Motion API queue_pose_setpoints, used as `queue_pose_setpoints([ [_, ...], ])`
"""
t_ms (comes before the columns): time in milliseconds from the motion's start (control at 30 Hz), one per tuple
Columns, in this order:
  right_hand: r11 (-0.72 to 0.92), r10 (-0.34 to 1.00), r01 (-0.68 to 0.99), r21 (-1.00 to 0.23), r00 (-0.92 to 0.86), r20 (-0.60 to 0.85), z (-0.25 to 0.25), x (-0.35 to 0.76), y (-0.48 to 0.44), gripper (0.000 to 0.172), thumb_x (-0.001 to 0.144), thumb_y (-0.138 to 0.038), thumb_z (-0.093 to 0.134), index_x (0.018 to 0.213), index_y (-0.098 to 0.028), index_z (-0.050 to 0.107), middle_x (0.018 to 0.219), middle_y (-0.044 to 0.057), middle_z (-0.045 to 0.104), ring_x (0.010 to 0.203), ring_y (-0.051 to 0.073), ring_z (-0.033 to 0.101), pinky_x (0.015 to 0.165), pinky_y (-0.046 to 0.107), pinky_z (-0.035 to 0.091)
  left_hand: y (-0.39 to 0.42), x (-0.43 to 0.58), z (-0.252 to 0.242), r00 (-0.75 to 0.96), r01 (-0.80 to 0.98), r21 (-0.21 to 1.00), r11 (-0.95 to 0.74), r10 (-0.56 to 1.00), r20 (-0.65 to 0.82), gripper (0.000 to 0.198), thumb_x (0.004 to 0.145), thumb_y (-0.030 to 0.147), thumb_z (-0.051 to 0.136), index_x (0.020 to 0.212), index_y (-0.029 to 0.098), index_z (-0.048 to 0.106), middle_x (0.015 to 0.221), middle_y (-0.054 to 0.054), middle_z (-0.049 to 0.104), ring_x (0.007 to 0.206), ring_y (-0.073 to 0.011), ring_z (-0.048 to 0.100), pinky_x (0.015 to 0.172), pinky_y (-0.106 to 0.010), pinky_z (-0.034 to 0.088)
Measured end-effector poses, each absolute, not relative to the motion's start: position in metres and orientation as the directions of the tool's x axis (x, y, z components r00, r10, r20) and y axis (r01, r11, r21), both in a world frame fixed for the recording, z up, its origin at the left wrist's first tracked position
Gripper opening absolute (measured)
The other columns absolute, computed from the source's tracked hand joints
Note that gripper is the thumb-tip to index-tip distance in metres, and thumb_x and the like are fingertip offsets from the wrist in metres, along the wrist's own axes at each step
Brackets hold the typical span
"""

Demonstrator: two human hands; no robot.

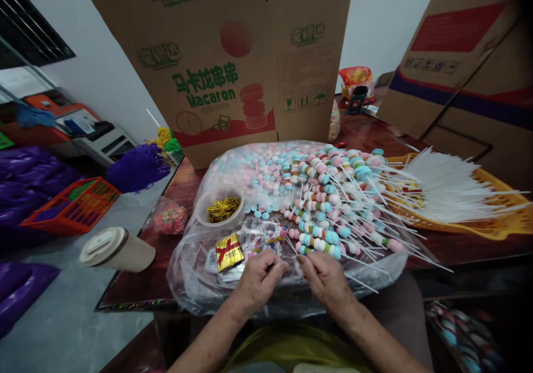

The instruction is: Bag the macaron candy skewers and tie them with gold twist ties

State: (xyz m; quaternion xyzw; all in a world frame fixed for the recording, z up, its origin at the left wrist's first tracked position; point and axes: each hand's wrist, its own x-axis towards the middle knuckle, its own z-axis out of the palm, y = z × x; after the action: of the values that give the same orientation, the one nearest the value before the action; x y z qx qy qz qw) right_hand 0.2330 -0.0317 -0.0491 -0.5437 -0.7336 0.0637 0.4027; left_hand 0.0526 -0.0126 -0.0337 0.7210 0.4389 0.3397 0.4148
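Note:
My left hand (pixel 263 276) is closed in a pinch at the near side of the clear plastic sheet (pixel 187 273); what its fingertips hold, if anything, is hidden. Close beside it, my right hand (pixel 327 278) pinches a small piece of clear plastic film (pixel 298 267). Just beyond my hands lie printed clear wrappers (pixel 260 237) and a gold packet marked TWIST (pixel 230 252). Skewers of pink, blue and white candy (pixel 320 231) are heaped beyond my right hand, their white sticks pointing right. A white bowl (pixel 202 206) holds gold twist ties (pixel 224 209).
Loose candies (pixel 266 173) spread at the back before a tall cardboard box (pixel 250 101). At right, a yellow basket (pixel 491 226) carries white sticks (pixel 445 190). A lidded cup (pixel 119 249) stands by the table's left edge, near a bag of colourful candies (pixel 170 217).

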Motion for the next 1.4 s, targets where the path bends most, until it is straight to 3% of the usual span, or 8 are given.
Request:
queue_pose_setpoints([
  [100, 0.279, 0.857, 0.864, -0.420, -0.026, 0.515, -0.050, 0.270, -0.026, 0.035, 0.090, -0.028, 0.040, 0.058, -0.016, 0.052, 0.057, 0.005, 0.051, 0.059, 0.016, 0.044, 0.056, 0.029, 0.029, -0.013, 0.048, -0.033, 0.366, 0.363, 0.812, -0.457, 0.871, 0.327, 0.024, 0.087, 0.026, 0.045, 0.070, 0.015, 0.056, 0.065, -0.003, 0.055, 0.065, -0.0123, 0.051, 0.064, -0.024, 0.040],
  [267, 0.175, 0.921, 0.982, 0.064, -0.186, 0.341, -0.052, 0.325, -0.021, 0.018, 0.078, -0.008, 0.046, 0.075, -0.017, 0.061, 0.076, 0.010, 0.062, 0.078, 0.026, 0.051, 0.063, 0.035, 0.035, -0.010, 0.035, -0.023, 0.402, 0.384, 0.685, -0.619, 0.780, 0.479, 0.020, 0.087, 0.023, 0.044, 0.073, 0.017, 0.057, 0.071, -0.004, 0.062, 0.072, -0.0149, 0.057, 0.070, -0.027, 0.041],
  [433, 0.431, 0.712, 0.898, -0.089, -0.277, 0.645, -0.029, 0.351, -0.037, 0.033, 0.084, -0.013, 0.044, 0.114, -0.018, 0.056, 0.094, 0.010, 0.064, 0.081, 0.023, 0.058, 0.075, 0.036, 0.044, -0.007, 0.027, -0.016, 0.407, 0.418, 0.624, -0.660, 0.751, 0.520, 0.019, 0.088, 0.023, 0.043, 0.080, 0.018, 0.060, 0.079, -0.006, 0.068, 0.078, -0.0163, 0.061, 0.074, -0.030, 0.041],
  [533, 0.494, 0.673, 0.863, -0.105, -0.303, 0.675, -0.005, 0.353, -0.051, 0.044, 0.086, -0.014, 0.045, 0.129, -0.022, 0.046, 0.098, 0.010, 0.063, 0.085, 0.022, 0.059, 0.078, 0.034, 0.044, -0.007, 0.026, -0.012, 0.411, 0.420, 0.620, -0.663, 0.748, 0.521, 0.021, 0.088, 0.025, 0.043, 0.079, 0.018, 0.061, 0.079, -0.006, 0.069, 0.079, -0.0166, 0.062, 0.076, -0.031, 0.041],
  [933, 0.639, 0.616, 0.768, 0.030, -0.535, 0.578, -0.012, 0.354, -0.065, 0.041, 0.087, -0.011, 0.039, 0.123, -0.024, 0.052, 0.099, 0.007, 0.068, 0.087, 0.021, 0.062, 0.086, 0.040, 0.043, -0.009, 0.036, 0.000, 0.488, 0.515, 0.534, -0.671, 0.741, 0.461, 0.026, 0.089, 0.027, 0.041, 0.074, 0.018, 0.060, 0.076, -0.005, 0.068, 0.073, -0.0162, 0.060, 0.069, -0.029, 0.038],
  [1100, 0.618, 0.686, 0.785, -0.045, -0.511, 0.519, -0.015, 0.339, -0.055, 0.040, 0.080, -0.004, 0.036, 0.107, -0.022, 0.060, 0.083, 0.007, 0.068, 0.068, 0.016, 0.062, 0.058, 0.027, 0.046, -0.013, 0.047, 0.002, 0.634, 0.537, 0.465, -0.703, 0.701, 0.327, 0.034, 0.090, 0.039, 0.037, 0.097, 0.018, 0.062, 0.086, -0.008, 0.069, 0.074, -0.0187, 0.059, 0.071, -0.032, 0.036],
  [1200, 0.647, 0.718, 0.751, -0.128, -0.544, 0.434, -0.016, 0.327, -0.048, 0.041, 0.078, -0.005, 0.035, 0.104, -0.022, 0.062, 0.077, 0.005, 0.066, 0.063, 0.015, 0.059, 0.057, 0.026, 0.044, -0.014, 0.054, 0.001, 0.675, 0.574, 0.493, -0.654, 0.719, 0.167, 0.051, 0.073, 0.060, 0.056, 0.102, 0.018, 0.062, 0.084, -0.008, 0.069, 0.077, -0.0218, 0.059, 0.077, -0.033, 0.037],
  [1400, 0.700, 0.711, 0.660, -0.272, -0.682, 0.173, -0.010, 0.281, -0.039, 0.030, 0.078, -0.005, 0.042, 0.092, -0.021, 0.062, 0.071, 0.002, 0.062, 0.058, 0.014, 0.054, 0.050, 0.024, 0.035, -0.017, 0.073, -0.007, 0.679, 0.511, 0.832, -0.217, 0.695, -0.236, 0.045, 0.067, 0.051, 0.066, 0.098, 0.018, 0.063, 0.065, 0.003, 0.057, 0.059, -0.0117, 0.052, 0.054, -0.019, 0.038],
])
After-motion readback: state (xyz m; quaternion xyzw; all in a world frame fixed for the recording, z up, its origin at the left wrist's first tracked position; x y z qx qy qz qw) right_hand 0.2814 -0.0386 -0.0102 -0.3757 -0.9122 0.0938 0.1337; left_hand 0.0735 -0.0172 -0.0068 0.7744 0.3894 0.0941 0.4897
